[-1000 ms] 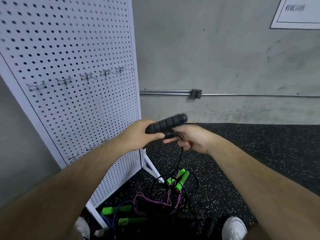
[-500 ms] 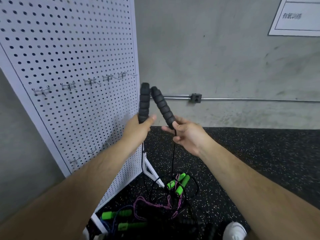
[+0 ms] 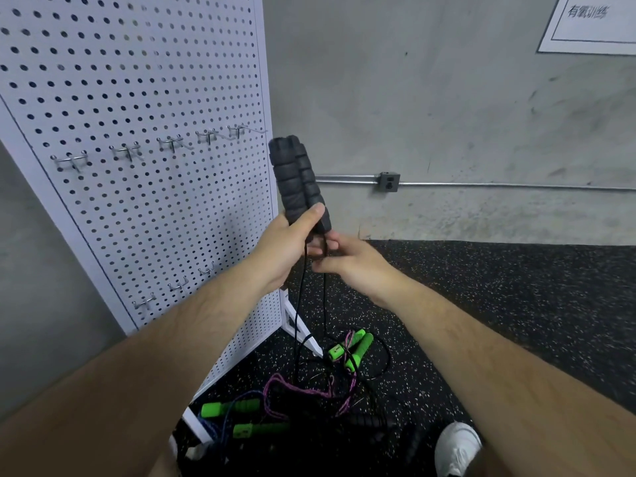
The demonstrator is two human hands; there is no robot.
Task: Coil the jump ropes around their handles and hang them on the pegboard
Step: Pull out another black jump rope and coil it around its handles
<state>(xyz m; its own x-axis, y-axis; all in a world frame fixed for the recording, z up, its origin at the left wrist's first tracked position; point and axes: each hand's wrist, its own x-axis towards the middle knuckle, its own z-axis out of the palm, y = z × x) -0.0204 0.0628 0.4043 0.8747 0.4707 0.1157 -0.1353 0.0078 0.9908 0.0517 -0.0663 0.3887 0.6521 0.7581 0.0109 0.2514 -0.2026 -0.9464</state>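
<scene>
The left hand [image 3: 285, 247] grips both black handles [image 3: 296, 177] upright together; the right hand [image 3: 352, 265] pinches their cord [image 3: 325, 304] just below. At 10 o'clock, the pegboard [image 3: 137, 80]; at 6 o'clock, green-handled ropes [image 3: 349, 349] on the floor [image 3: 516, 304].

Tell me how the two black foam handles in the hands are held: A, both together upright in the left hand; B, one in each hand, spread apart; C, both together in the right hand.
A: the left hand grips both black handles side by side, pointing up; the right hand pinches the black cord below.
</scene>
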